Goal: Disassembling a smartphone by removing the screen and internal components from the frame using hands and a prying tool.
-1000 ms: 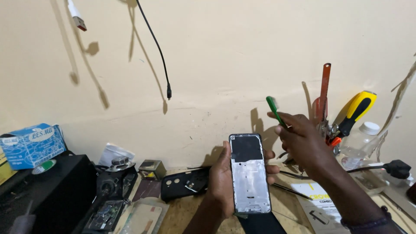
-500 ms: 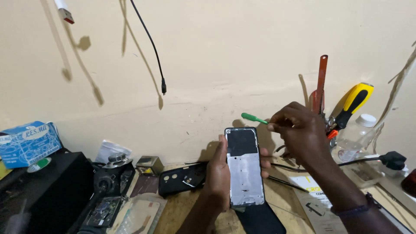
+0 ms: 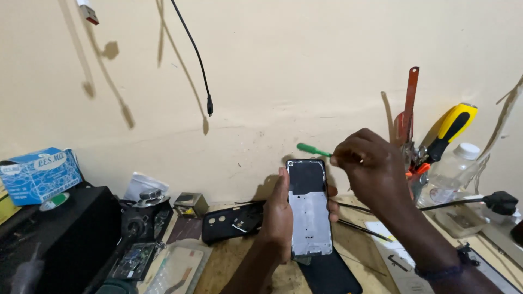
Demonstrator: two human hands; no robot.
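Phone frame (image 3: 309, 209) upright; green screwdriver (image 3: 312, 149) points left.

A blue box (image 3: 39, 174), black back cover (image 3: 231, 221) and clear bottle (image 3: 451, 173) flank the bench.

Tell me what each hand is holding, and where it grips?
The left hand grips the opened, upright phone frame by its long edges. The right hand pinches the thin green-handled tool at one end.

Opened phone frame (image 3: 309, 209) upright, w/ green-handled tool (image 3: 312, 149) above top edge.
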